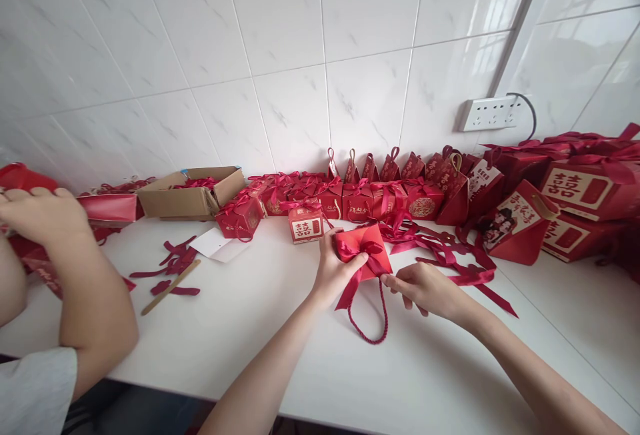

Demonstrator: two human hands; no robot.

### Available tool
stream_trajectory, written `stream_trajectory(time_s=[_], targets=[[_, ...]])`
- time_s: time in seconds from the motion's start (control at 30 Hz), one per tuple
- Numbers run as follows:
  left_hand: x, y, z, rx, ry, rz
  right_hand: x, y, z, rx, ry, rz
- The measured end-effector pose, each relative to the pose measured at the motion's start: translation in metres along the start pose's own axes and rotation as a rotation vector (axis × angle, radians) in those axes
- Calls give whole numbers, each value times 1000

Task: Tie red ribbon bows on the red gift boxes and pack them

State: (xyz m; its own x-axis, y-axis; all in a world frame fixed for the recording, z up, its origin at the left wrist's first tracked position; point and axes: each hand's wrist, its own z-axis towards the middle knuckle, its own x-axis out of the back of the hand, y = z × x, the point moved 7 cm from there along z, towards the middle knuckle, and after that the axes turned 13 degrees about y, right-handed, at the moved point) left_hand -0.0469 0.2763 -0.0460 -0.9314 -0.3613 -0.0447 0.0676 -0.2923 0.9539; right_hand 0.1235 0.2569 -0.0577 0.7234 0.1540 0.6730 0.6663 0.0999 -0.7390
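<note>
A small red gift box point(353, 241) is held in my left hand point(336, 265), with the thumb pressed on the dark red ribbon bow point(367, 251) tied across its top. One ribbon tail hangs off the near side. A twisted red cord handle point(367, 340) loops down from the box toward me. At the box's near right corner, my right hand point(423, 288) has thumb and forefinger pinched together, close to the cord's upper end. What lies between those fingertips is too small to make out.
Loose ribbons point(450, 255) lie to the right. Rows of red gift boxes point(357, 201) line the wall, beside a cardboard box point(180, 198). Further left are a wooden stick point(170, 288), white card point(217, 245) and another person's arm point(90, 275). A power strip point(490, 115) hangs above.
</note>
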Motion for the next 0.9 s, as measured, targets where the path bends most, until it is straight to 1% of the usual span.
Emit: stream_trajectory(time_s=[0.1,0.23,0.43,0.53,0.6,0.63,0.67,0.7,0.77,0.8,0.83,0.9], targets=[[-4,-1,-2,49,-54,-4,0,1,1,9,-25,11],[-2,-2,-1,43,-48,13,-5,0,1,37,-86,136],[5,-5,7,52,-19,45,-19,3,0,4,-173,268],[8,-5,10,70,-24,52,-24,2,-1,16,-227,277],[9,-5,12,84,-34,48,-23,0,-2,29,-245,249],[9,-5,12,90,-36,47,-19,0,-1,34,-212,225],[9,-5,12,95,-39,44,-12,0,1,39,-134,193],[9,-4,11,101,-46,39,-2,0,3,48,-15,159],[6,-4,8,119,-77,23,22,-3,5,92,276,110],[3,-4,6,128,-103,13,31,-5,3,133,402,105],[1,-3,3,134,-136,2,36,-8,1,192,496,110],[-6,-1,-3,133,-212,-20,39,-14,-4,328,598,134]])
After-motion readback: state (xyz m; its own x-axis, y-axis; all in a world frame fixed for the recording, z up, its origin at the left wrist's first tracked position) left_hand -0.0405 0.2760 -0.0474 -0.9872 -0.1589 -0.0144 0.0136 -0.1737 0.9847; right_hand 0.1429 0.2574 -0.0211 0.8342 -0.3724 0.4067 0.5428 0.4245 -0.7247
